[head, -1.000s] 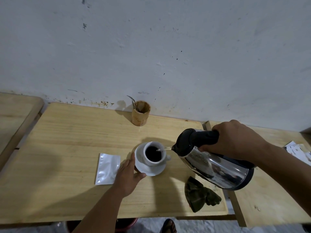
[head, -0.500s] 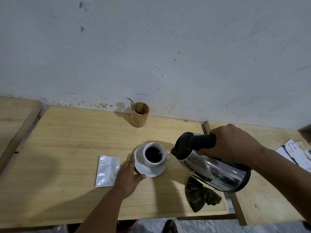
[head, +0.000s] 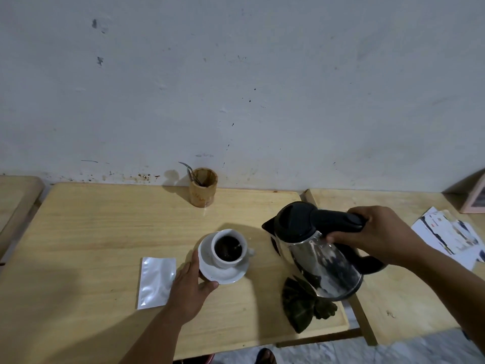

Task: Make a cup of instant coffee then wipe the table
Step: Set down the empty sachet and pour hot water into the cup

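A white cup [head: 229, 248] full of dark coffee stands on a white saucer [head: 225, 271] near the middle of the wooden table [head: 91, 232]. My left hand [head: 190, 287] rests against the saucer's left rim, thumb under its front edge. My right hand [head: 378, 233] grips the black handle of a steel kettle [head: 320, 256], held in the air to the right of the cup, nearly upright, spout apart from the cup. A silver sachet [head: 156, 282] lies flat left of my left hand. A dark green cloth [head: 304, 308] lies crumpled below the kettle.
A bamboo holder [head: 203, 187] with a spoon [head: 189, 170] stands at the back by the wall. A second table [head: 409, 306] on the right carries papers [head: 451, 236] and a pink frame [head: 476, 195]. Another table edge [head: 15, 195] shows at the left.
The kettle has tipped back toward upright and drawn away to the right of the cup; the water stream has stopped. My left hand has stayed at the saucer.
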